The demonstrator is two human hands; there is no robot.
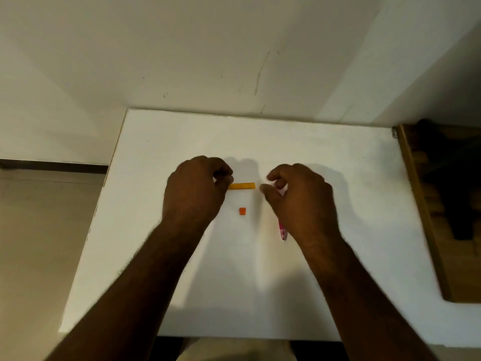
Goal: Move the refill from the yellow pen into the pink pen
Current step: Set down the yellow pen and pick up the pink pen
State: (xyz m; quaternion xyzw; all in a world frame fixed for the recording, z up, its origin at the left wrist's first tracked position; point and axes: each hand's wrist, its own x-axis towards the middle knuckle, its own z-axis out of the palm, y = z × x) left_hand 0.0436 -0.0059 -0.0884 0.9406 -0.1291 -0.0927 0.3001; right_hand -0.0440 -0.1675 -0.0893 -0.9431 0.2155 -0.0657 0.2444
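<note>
White tabletop fills my view, pushed into a pale corner of walls, with a wooden board lying along its right edge. My left hand pinches one end of the yellow pen, whose barrel lies level and points right toward my right hand. That right hand hovers just beside the barrel's open end, thumb and forefinger curled toward each other with a small gap between them; I cannot tell whether a thin refill sits in that gap, since nothing shows there clearly. A small orange cap rests on the table just below the barrel, apart from both hands. The pink pen lies partly under my right wrist, only its tip end showing. I judge the barrel to be light, stiff, smooth plastic, likely to roll or slip, so a firm pinch near its closed end suits it. A refill would be thin, light and easy to bend, best taken close to where it leaves the barrel and drawn straight out along the axis.
</note>
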